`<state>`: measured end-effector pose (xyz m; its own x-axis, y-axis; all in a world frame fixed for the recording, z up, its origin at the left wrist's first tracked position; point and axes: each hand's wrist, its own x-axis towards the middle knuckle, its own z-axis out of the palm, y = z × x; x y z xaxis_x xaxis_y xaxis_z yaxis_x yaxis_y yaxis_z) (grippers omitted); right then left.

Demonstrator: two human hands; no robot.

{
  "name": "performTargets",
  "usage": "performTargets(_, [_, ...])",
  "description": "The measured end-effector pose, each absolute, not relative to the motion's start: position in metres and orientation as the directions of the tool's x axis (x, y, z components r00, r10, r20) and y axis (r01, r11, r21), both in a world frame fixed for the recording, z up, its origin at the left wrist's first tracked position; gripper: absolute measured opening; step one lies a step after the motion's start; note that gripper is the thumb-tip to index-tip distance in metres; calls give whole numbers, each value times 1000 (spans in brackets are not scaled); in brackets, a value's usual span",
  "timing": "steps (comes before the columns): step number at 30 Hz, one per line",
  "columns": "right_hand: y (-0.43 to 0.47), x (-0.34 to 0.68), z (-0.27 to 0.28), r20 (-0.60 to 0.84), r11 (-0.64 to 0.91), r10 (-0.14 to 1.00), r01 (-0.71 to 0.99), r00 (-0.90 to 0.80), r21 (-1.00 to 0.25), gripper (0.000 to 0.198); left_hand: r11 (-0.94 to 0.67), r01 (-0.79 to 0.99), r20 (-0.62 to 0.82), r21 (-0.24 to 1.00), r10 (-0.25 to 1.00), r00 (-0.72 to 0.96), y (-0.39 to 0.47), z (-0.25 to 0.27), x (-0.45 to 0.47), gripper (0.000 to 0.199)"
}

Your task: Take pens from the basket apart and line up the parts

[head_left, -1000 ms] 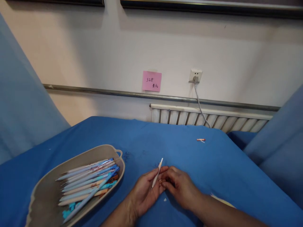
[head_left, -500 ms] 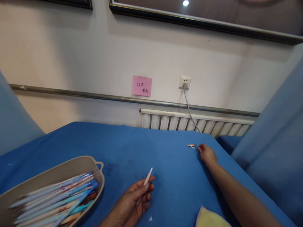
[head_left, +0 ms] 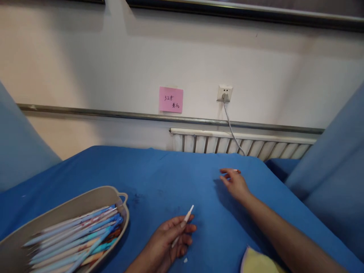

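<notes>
Pink note [head_left: 171, 99] with handwritten "32", left hand [head_left: 170, 236] around a pale pen [head_left: 187, 216], right hand [head_left: 236, 184] loosely spread

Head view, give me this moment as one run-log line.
left hand: grips pen | right hand: open, near small piece | tray: pens inside

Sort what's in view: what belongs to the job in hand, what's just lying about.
Likely the job's:
pale pen piece, in the left hand
small reddish-brown piece, by the right hand
pens in the tray

Likely just about:
yellow item
pink note
wall socket
</notes>
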<state>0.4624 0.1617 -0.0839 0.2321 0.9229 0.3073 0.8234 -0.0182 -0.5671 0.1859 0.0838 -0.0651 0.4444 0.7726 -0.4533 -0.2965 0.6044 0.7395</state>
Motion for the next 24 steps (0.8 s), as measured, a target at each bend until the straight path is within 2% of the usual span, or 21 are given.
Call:
performTargets(2, [131, 418, -70, 373, 353, 917, 721, -140, -596, 30, 606, -274, -447, 747, 762, 468, 82, -62, 185, 33])
performTargets(4, [99, 381, -58, 421, 572, 818, 634, -392, -521, 34, 601, -269, -418, 753, 752, 510, 81, -60, 184, 31])
performTargets(5, [85, 368, -53, 409, 631, 775, 614, -482, -474, 33, 596, -268, -396, 757, 744, 538, 80, -60, 183, 29])
performTargets(9, [62, 347, -53, 327, 640, 765, 714, -555, -285, 18, 559, -264, -322, 786, 735, 597, 78, -64, 181, 34])
performTargets(12, [67, 347, -65, 313, 651, 742, 748, -593, -126, 8, 534, -271, -318, 801, 762, 563, 78, -69, 181, 58])
performTargets(14, [75, 352, -72, 303, 667, 722, 742, -621, -70, 12, 554, -256, -351, 792, 757, 552, 79, -68, 182, 69])
performTargets(16, [87, 364, -77, 296, 648, 736, 760, -608, -49, 14, 579, -262, -388, 772, 756, 528, 81, -65, 182, 72])
performTargets(18, [102, 388, -78, 286, 564, 798, 825, -530, -43, 15, 595, -295, -412, 748, 764, 496, 84, -61, 182, 71])
performTargets(21, [131, 444, -76, 264, 277, 929, 961, -260, -26, 21, 608, -327, -425, 723, 766, 483, 88, -60, 181, 67])
performTargets(24, [157, 502, -79, 246, 32, 968, 999, -41, 43, 27, 618, -323, -434, 717, 758, 487, 92, -63, 180, 64])
